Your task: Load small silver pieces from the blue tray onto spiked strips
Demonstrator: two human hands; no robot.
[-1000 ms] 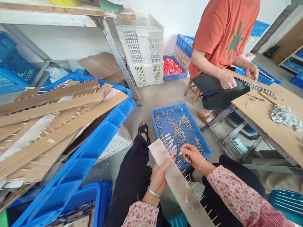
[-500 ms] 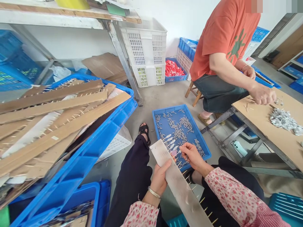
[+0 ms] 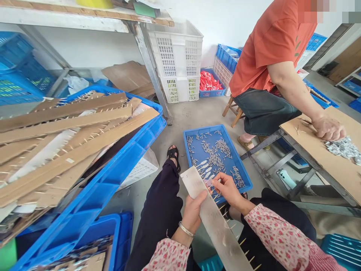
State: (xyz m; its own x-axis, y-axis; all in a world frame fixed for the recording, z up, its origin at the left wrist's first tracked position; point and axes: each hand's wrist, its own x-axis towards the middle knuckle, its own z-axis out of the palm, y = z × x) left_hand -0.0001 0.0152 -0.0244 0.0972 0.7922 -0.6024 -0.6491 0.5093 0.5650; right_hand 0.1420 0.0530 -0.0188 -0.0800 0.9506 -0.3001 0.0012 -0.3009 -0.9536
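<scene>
My left hand is wrapped around a long pale cardboard strip, its thumb lying on the face. Thin wooden sticks poke out along the strip's right edge. At the far end, several of them carry small whitish leaf-shaped pieces; the sticks nearer to me are bare. My right hand is closed in a pinch beside the stick tips, on what looks like one of the small pieces, mostly hidden by the fingers. Below lies a blue tray with many small silvery pieces scattered inside.
To the left, a large blue crate holds stacked cardboard strips with sticks. A co-worker in an orange shirt sits at a low table on the right, one hand by a silvery pile. White crates stand behind.
My right hand has moved slightly in toward the sticks, close against the strip's edge. The co-worker's hand has come down to the silvery pile. The view has shifted a little.
</scene>
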